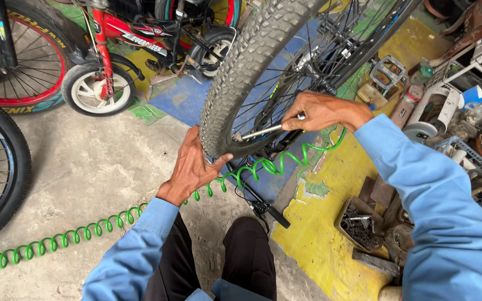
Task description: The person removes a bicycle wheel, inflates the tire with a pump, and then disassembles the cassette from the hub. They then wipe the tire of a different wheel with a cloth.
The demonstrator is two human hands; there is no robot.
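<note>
The knobby bicycle tyre [240,72] is held up in the middle of the view, above the concrete floor [90,167], with its lowest visible curve just in front of the knees. It is steadied by the left hand [191,167], which is closed around the tread from below, the thumb laid along the sidewall and the fingers wrapped over the knobs. The metal inflator nozzle [258,132] is set against the rim side of the tyre, where a valve would sit, though the valve itself is hidden. The nozzle's rear end is pinched in the closed fingers of the right hand [322,111]. For a sound connection, the nozzle is best kept in line with the valve and pressed squarely, so that no side load is put on the stem; the tyre should be braced firmly so that the wheel cannot turn away. The coiled green air hose [85,228] runs from the nozzle across the floor to the left and should be left slack, clear of the spokes [302,61]. A red children's bicycle [124,50] stands behind, and a tray of small metal parts [358,226] lies on the yellow-painted floor patch [319,245].
</note>
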